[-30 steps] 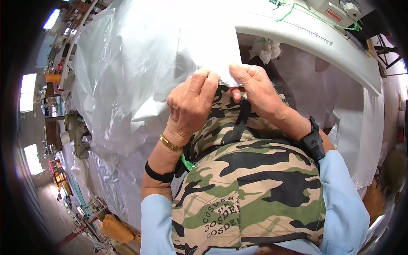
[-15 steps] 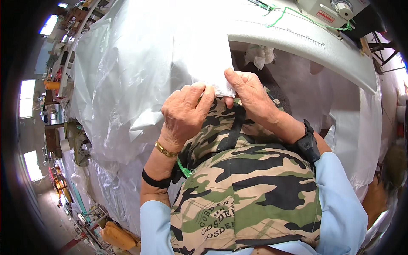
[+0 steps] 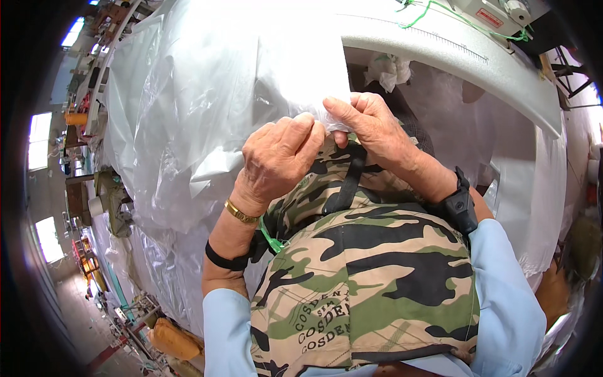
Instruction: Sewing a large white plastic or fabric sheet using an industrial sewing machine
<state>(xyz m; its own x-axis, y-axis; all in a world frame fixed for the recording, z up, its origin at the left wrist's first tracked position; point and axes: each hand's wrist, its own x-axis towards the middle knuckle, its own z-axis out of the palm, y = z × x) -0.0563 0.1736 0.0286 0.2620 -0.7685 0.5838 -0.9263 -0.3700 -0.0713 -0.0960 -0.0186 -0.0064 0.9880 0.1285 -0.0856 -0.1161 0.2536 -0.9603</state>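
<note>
A large sheet of thin, whitish translucent plastic drapes over the table to the left and hangs down beside my lap. My left hand is closed, its thumb and bent fingers pinching the sheet's near edge. Close beside it, my right hand grips the bunched corner of the same sheet, thumb on top and a fingertip showing below. Both hands meet in front of my camouflage apron. The plastic between the fingers is crumpled, and part of it is hidden by them.
At upper right a white sewing machine stands on the pale table, whose edge carries a printed ruler. Green thread trails across it. Below the edge hangs a crumpled white bundle. An orange-brown seat stands at lower left.
The right thumb has come down and inward onto the plastic, and the right hand sits closer to the left. The left hand has risen slightly, still pinching the edge.
</note>
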